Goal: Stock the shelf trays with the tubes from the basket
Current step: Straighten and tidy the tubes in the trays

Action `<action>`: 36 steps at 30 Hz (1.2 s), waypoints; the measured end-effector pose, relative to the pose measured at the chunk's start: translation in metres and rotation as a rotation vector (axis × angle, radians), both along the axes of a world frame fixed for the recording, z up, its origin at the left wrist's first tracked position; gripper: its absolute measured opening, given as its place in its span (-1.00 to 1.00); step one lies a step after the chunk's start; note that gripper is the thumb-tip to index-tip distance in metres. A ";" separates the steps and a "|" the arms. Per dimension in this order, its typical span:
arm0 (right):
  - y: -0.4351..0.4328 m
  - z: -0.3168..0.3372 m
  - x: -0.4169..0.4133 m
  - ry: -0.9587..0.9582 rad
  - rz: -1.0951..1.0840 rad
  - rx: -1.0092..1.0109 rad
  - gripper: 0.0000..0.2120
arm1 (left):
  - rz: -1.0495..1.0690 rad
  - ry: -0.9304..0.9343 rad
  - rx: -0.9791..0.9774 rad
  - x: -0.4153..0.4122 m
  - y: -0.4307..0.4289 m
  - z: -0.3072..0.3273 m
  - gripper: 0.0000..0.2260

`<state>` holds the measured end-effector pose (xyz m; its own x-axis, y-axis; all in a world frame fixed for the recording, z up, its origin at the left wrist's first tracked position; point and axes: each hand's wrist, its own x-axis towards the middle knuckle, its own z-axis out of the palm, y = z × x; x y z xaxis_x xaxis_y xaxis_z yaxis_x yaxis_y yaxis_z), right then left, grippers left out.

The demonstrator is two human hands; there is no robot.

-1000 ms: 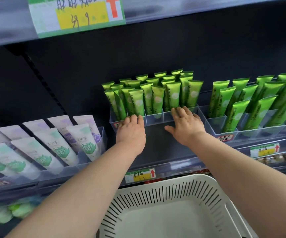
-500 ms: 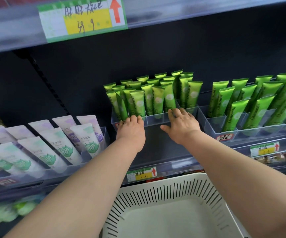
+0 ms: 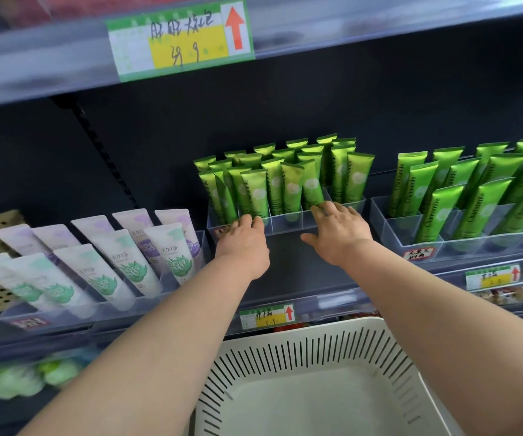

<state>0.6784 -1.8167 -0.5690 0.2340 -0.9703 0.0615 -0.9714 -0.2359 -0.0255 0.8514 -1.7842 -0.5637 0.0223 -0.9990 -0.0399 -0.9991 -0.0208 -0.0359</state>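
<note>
Both my hands are up at the clear plastic shelf tray [image 3: 285, 222], which is packed with upright glossy green tubes [image 3: 285, 180]. My left hand [image 3: 244, 243] rests knuckles-up on the tray's front edge, fingers curled over the lip. My right hand [image 3: 339, 234] lies flat beside it, fingers spread loosely against the front wall and holding nothing, thumb out. The white slotted plastic basket [image 3: 313, 382] below my forearms shows a bare bottom.

We count two hands [image 3: 288, 237], one white basket [image 3: 313, 366], three clear trays [image 3: 285, 220] and three price labels [image 3: 180, 37].
</note>
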 end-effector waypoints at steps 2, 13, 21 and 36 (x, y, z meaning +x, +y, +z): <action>0.002 0.002 -0.001 -0.002 0.002 0.000 -0.42 | 0.000 0.015 -0.004 -0.001 0.003 0.001 -0.39; 0.027 0.008 -0.008 -0.014 -0.003 0.015 -0.44 | -0.016 0.030 -0.002 -0.011 0.026 0.006 -0.40; 0.055 0.008 -0.017 -0.045 0.007 0.039 -0.38 | -0.029 0.054 0.006 -0.014 0.052 0.006 -0.23; 0.113 0.011 -0.022 -0.057 0.002 0.033 -0.36 | -0.050 0.013 0.041 -0.020 0.106 0.011 -0.22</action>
